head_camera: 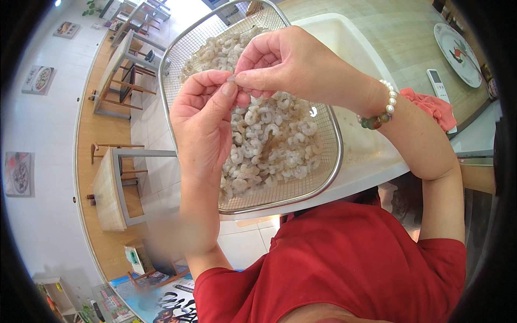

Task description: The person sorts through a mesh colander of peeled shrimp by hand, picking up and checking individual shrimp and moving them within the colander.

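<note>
My left hand [204, 117] and my right hand [278, 62] meet fingertip to fingertip above a wire mesh basket [338, 139]. Between their thumbs and forefingers they pinch a small pale shrimp [231, 78], mostly hidden by the fingers. A heap of peeled raw shrimp [266, 137], grey and translucent, fills much of the basket beneath. The basket has a rounded metal rim and rests on a white plastic tray [363, 137]. A beaded bracelet [381, 111] circles my right wrist.
On the wooden table [387, 36] to the right are a coral cloth [430, 107], a white remote control [438, 84] and an oval plate [456, 54] with utensils on it. Dining tables [109, 189] and wooden chairs [131, 80] stand on the tiled floor at left.
</note>
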Demonstrator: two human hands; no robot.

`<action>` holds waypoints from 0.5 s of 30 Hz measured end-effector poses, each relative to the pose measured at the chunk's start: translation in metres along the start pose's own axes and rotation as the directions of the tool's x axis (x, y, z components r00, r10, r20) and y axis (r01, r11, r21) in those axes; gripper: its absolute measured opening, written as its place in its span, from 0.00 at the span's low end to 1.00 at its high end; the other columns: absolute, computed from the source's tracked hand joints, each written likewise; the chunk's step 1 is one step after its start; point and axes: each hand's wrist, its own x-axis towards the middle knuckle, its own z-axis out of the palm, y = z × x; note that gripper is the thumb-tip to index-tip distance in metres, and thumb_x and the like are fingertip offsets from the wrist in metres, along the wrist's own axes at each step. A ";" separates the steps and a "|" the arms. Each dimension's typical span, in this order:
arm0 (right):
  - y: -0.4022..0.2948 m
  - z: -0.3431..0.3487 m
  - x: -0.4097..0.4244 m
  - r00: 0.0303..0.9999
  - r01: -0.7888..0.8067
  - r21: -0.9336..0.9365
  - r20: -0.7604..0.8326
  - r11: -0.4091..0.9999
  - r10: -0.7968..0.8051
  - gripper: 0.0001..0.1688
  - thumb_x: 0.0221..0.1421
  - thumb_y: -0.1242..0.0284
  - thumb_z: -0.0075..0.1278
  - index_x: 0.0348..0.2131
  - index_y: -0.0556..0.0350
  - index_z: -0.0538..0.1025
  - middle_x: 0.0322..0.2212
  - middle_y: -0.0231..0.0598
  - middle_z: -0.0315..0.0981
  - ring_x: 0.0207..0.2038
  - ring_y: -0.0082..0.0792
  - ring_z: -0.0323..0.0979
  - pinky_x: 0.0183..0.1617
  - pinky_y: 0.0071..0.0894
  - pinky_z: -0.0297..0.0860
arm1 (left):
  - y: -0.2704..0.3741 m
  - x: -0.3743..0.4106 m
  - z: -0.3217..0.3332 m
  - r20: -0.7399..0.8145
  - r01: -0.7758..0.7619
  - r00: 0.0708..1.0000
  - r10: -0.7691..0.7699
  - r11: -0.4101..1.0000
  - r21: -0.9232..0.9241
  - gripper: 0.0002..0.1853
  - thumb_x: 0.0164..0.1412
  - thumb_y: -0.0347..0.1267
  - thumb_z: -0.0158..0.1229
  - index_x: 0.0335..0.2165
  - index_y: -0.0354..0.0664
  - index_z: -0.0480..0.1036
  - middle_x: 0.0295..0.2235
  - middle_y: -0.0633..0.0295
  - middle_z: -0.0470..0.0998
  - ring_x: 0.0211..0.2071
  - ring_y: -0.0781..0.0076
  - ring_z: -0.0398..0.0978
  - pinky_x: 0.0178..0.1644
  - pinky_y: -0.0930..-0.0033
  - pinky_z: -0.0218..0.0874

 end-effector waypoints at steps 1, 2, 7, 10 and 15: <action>0.001 -0.001 0.001 1.000 0.010 0.007 0.010 1.000 -0.010 0.13 0.51 0.73 0.54 0.30 0.70 0.78 0.22 0.39 0.76 0.26 0.20 0.73 0.30 0.18 0.70 | 0.000 0.000 0.000 -0.002 0.009 1.000 -0.009 1.000 -0.007 0.07 0.58 0.20 0.55 0.37 0.28 0.70 0.31 0.52 0.77 0.29 0.70 0.77 0.35 0.76 0.69; 0.002 -0.001 0.001 1.000 0.020 0.013 0.019 1.000 -0.020 0.13 0.52 0.73 0.54 0.30 0.70 0.78 0.22 0.38 0.76 0.26 0.20 0.73 0.30 0.18 0.70 | 0.000 0.000 0.000 -0.005 0.025 1.000 -0.025 0.999 -0.028 0.07 0.58 0.20 0.55 0.37 0.28 0.70 0.31 0.52 0.77 0.29 0.70 0.77 0.36 0.75 0.69; 0.004 0.000 0.002 0.997 0.064 0.010 0.032 0.998 -0.065 0.12 0.56 0.75 0.50 0.30 0.71 0.76 0.22 0.37 0.75 0.25 0.19 0.71 0.30 0.19 0.68 | 0.002 0.001 -0.001 -0.010 0.061 0.998 -0.063 0.991 -0.116 0.07 0.59 0.20 0.54 0.38 0.28 0.69 0.32 0.52 0.77 0.29 0.70 0.77 0.36 0.73 0.69; 0.005 0.001 0.002 0.996 0.077 0.031 0.032 0.997 -0.077 0.11 0.57 0.75 0.49 0.29 0.71 0.75 0.21 0.36 0.74 0.25 0.19 0.70 0.30 0.19 0.67 | 0.002 0.001 0.001 -0.029 0.057 0.998 -0.062 0.989 -0.138 0.08 0.59 0.20 0.54 0.39 0.28 0.70 0.32 0.53 0.77 0.29 0.71 0.76 0.36 0.72 0.69; 0.001 -0.002 0.001 0.997 0.031 -0.053 0.071 0.998 -0.027 0.08 0.61 0.73 0.47 0.32 0.63 0.71 0.26 0.32 0.72 0.28 0.18 0.67 0.35 0.18 0.67 | 0.002 0.001 0.007 -0.054 0.000 0.999 -0.001 1.000 -0.021 0.12 0.58 0.19 0.54 0.42 0.27 0.69 0.33 0.54 0.77 0.29 0.71 0.76 0.36 0.72 0.69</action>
